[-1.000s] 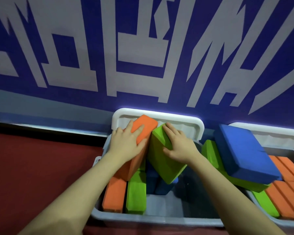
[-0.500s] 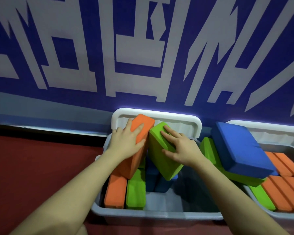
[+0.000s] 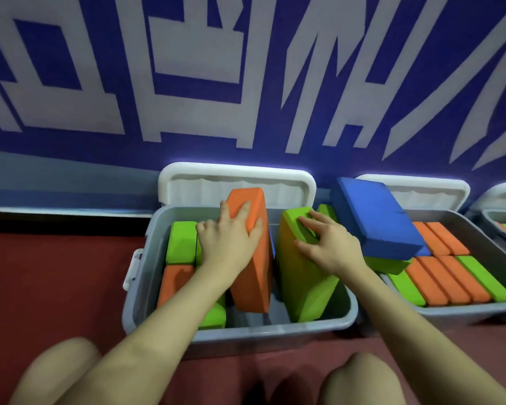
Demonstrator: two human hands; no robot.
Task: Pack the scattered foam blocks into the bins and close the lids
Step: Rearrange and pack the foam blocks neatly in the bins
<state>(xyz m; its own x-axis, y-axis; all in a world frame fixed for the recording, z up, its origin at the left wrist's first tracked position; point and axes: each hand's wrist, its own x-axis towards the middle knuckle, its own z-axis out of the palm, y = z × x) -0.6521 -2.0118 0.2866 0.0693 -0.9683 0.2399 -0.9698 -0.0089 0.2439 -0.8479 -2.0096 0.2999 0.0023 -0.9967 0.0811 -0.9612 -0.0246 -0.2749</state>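
A grey bin (image 3: 275, 331) stands in front of me with its white lid (image 3: 237, 182) propped open against the wall. My left hand (image 3: 228, 244) grips the top of an orange foam block (image 3: 251, 258) standing on edge in the bin. My right hand (image 3: 327, 247) holds the top of a green foam block (image 3: 301, 276) standing tilted beside it. More green (image 3: 181, 241) and orange (image 3: 173, 282) blocks lie at the bin's left side.
A second grey bin (image 3: 479, 308) to the right holds rows of orange and green blocks, with a large blue block (image 3: 374, 217) lying across its left rim on a green one. A third bin (image 3: 503, 220) shows at far right. Red floor (image 3: 56, 273) lies left; my knees are below.
Both blocks went from leaning together at their tops to standing apart and more upright, lower in the bin. The view shifted closer and downward, bringing my knees into sight.
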